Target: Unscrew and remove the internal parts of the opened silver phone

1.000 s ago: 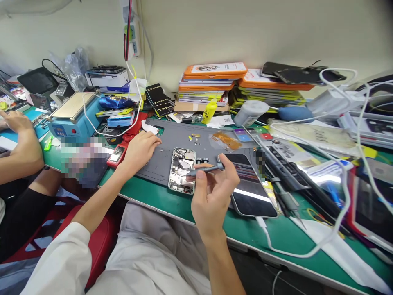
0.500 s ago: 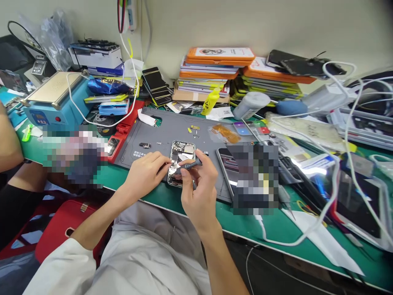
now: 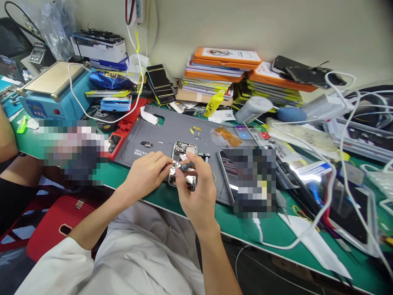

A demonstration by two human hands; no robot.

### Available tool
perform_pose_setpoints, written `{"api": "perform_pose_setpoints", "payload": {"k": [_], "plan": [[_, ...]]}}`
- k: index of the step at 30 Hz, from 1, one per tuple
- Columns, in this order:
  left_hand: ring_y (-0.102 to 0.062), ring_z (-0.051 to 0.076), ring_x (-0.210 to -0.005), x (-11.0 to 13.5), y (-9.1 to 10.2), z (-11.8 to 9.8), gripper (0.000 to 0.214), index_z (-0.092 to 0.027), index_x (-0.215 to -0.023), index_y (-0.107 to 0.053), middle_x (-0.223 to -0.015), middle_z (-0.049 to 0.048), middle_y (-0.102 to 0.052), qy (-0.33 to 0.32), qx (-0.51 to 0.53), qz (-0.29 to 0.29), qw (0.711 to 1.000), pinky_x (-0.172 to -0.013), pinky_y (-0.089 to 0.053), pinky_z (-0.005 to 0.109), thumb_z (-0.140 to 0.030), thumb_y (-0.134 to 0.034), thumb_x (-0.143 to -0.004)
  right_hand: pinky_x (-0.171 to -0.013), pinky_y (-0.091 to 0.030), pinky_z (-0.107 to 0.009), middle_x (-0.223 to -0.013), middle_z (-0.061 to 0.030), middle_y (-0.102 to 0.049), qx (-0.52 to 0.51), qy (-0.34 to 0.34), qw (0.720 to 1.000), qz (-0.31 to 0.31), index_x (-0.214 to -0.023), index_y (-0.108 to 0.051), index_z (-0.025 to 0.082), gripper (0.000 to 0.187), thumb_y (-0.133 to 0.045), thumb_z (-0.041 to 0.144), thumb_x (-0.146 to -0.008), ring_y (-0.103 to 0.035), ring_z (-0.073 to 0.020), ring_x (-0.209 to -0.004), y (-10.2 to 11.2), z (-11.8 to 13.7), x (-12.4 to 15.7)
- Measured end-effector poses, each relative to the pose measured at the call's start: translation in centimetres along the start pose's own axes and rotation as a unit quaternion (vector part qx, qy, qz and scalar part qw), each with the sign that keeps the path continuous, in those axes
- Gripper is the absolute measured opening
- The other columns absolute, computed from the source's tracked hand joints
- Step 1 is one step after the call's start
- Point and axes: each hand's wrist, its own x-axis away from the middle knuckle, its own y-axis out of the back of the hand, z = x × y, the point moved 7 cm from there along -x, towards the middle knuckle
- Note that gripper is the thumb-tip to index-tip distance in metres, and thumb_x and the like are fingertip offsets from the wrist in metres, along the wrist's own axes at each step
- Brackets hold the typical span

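Left hand (image 3: 147, 174): forearm reaching in over the front edge of the bench (image 3: 229, 219), palm down, fingers bent; grip narrow, fingertips at the phone's left rim, whether pinching anything cannot be told.
Phone (image 3: 177, 155): casing with internals exposed, lying at the front edge of the grey mat (image 3: 135, 133), near the bench's front edge.
Right hand (image 3: 198, 180): forearm raised across that edge, fingers curled; grip closed round a dark screwdriver (image 3: 186, 166), slanted over the phone.
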Motion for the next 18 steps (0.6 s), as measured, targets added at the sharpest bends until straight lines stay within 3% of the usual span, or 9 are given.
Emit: {"api": "perform_pose_setpoints", "payload": {"k": [2,6,10,14,16,18], "plan": [[-0.070,0.021,-0.093,0.1,0.1,0.0,0.026,-0.023,-0.113,-0.073,-0.106,0.0028,-0.079,0.003,0.012,-0.001,1.000,-0.086,-0.052,0.035,-0.033,-0.050,-0.120,-0.087,-0.074,-0.041,-0.149,-0.0131,-0.071,-0.029,-0.006,1.000,0.006,-0.168,-0.041,0.035,0.062,-0.044,0.012,-0.111,-0.075,-0.0257,-0.131,0.0,0.1,0.1],[-0.070,0.021,-0.092,0.1,0.3,0.2,0.023,-0.023,-0.113,-0.073,-0.106,0.0019,-0.081,0.009,0.055,-0.005,0.998,-0.084,-0.052,0.034,-0.034,-0.054,-0.119,-0.083,-0.074,-0.040,-0.161,-0.0163,-0.064,-0.017,0.000,1.000,-0.009,-0.173,-0.034,0.033,0.071,-0.057,0.014,-0.108,-0.072,-0.0288,-0.138,0.3,0.3,0.3],[-0.071,0.021,-0.095,0.2,0.6,0.6,0.018,-0.023,-0.111,-0.074,-0.107,0.0017,-0.082,0.011,0.104,-0.014,0.994,-0.086,-0.052,0.035,-0.033,-0.060,-0.117,-0.087,-0.074,-0.040,-0.163,-0.0172,-0.062,-0.031,-0.006,0.999,-0.009,-0.174,-0.034,0.031,0.068,-0.048,0.012,-0.110,-0.072,-0.0270,-0.139,0.1,0.0,0.4],[-0.073,0.021,-0.100,0.2,0.4,0.8,0.016,-0.023,-0.109,-0.079,-0.108,0.0021,-0.082,-0.005,0.168,0.030,0.985,-0.091,-0.053,0.035,-0.030,-0.066,-0.115,-0.071,-0.071,-0.034,-0.135,-0.0134,-0.075,-0.011,-0.041,0.998,-0.038,-0.172,-0.037,0.033,0.074,-0.070,0.021,-0.106,-0.079,-0.0254,-0.114,0.3,-0.5,0.5],[-0.073,0.021,-0.100,0.2,0.4,0.9,0.015,-0.024,-0.108,-0.081,-0.109,0.0024,-0.081,-0.008,0.179,0.048,0.983,-0.092,-0.052,0.036,-0.031,-0.069,-0.113,-0.069,-0.071,-0.034,-0.117,-0.0093,-0.078,-0.035,-0.085,0.995,-0.044,-0.170,-0.040,0.033,0.070,-0.071,0.023,-0.107,-0.080,-0.0223,-0.095,0.3,-1.1,0.6],[-0.072,0.021,-0.100,0.2,0.5,1.0,0.015,-0.025,-0.107,-0.082,-0.109,0.0024,-0.081,-0.007,0.183,0.056,0.981,-0.092,-0.051,0.036,-0.033,-0.071,-0.112,-0.073,-0.073,-0.036,-0.112,-0.0084,-0.078,-0.078,-0.125,0.988,-0.052,-0.168,-0.041,0.032,0.065,-0.067,0.023,-0.110,-0.081,-0.0216,-0.091,0.2,-1.5,0.7]]}}
